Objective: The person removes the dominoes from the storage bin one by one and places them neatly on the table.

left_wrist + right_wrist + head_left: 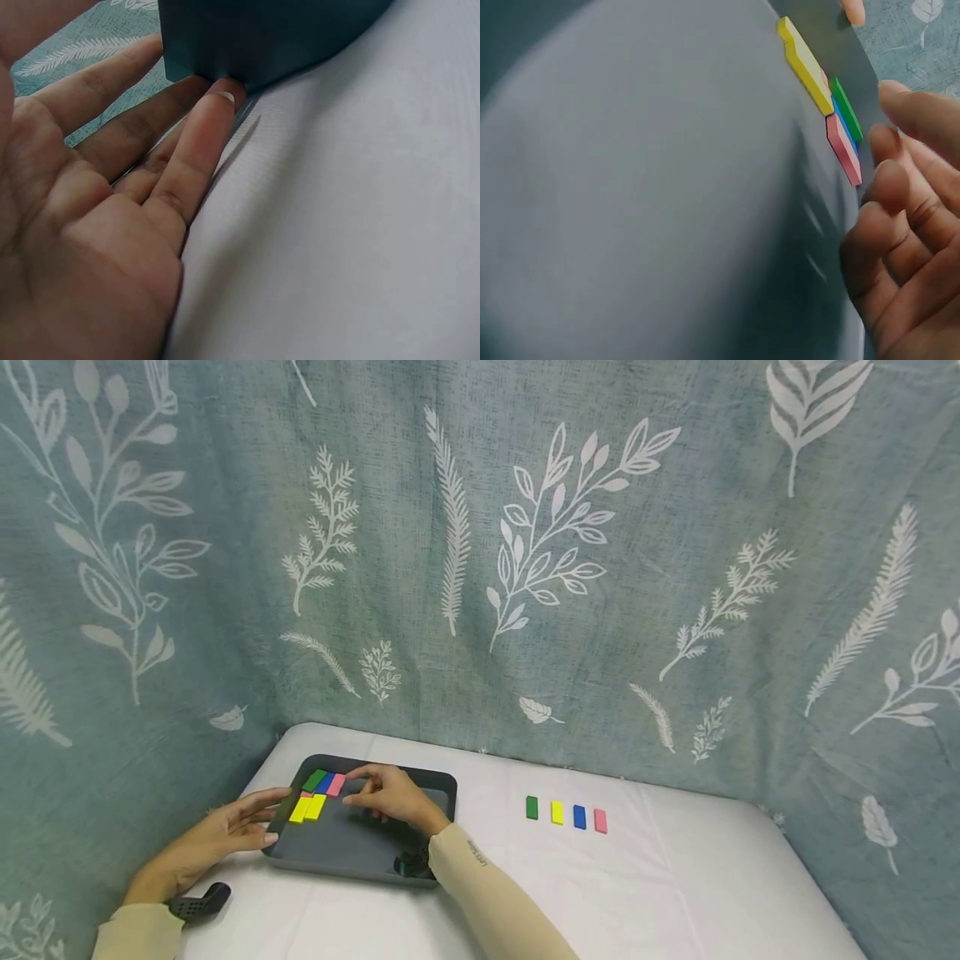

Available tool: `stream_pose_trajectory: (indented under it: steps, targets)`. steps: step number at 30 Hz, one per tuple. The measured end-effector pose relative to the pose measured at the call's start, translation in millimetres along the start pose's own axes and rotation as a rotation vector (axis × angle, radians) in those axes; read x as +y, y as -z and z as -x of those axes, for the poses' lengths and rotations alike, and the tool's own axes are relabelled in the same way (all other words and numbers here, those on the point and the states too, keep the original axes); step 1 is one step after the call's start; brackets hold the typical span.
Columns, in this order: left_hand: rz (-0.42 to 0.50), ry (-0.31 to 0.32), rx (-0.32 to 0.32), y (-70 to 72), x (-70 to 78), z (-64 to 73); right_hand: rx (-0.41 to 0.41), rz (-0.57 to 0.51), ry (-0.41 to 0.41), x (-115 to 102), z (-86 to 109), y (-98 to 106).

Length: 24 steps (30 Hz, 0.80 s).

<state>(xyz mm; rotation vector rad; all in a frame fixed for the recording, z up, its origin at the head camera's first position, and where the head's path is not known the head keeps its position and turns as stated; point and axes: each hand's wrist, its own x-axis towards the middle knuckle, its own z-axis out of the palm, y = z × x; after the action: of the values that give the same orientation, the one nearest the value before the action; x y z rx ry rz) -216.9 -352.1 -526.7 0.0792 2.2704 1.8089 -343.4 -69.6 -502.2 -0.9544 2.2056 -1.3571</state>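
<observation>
The right hand [393,795] grasps nothing: its fingers are loosely bent over a dark-grey, rectangular, round-cornered tray [352,853], near a flat pink oblong block [337,785]. The left hand [217,837], fingers loosely extended, grips nothing either; the left wrist view shows its fingertips against the tray's outer wall, a contact less clear from the head. In the tray, flat oblong green [313,781] and blue [326,783] blocks lie beside the pink one, with two yellow blocks [307,808] nearer the person. Only the head view shows four blocks on the white cloth [480,906]: green [532,807], yellow [557,812], blue [580,817], pink [601,821]. Dark lettering on the beige right sleeve [498,893] begins "Let"; the rest is too small to read.
</observation>
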Motion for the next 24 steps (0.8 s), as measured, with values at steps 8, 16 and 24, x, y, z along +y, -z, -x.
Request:
stream_pose_trajectory:
  steps: [8, 16, 24]
  targets:
    - [0.003, 0.004, 0.002, 4.1, -2.9, -1.9, -0.018, 0.027, -0.032, 2, -9.5, -6]
    - [0.007, -0.027, 0.004, 3.7, -4.7, -4.5, 0.009, 0.072, -0.062, 8, -17.5, -8]
    - [0.033, -0.002, 0.019, 2.2, -3.4, -4.9, 0.016, 0.147, -0.057, 10, -28.0, -14]
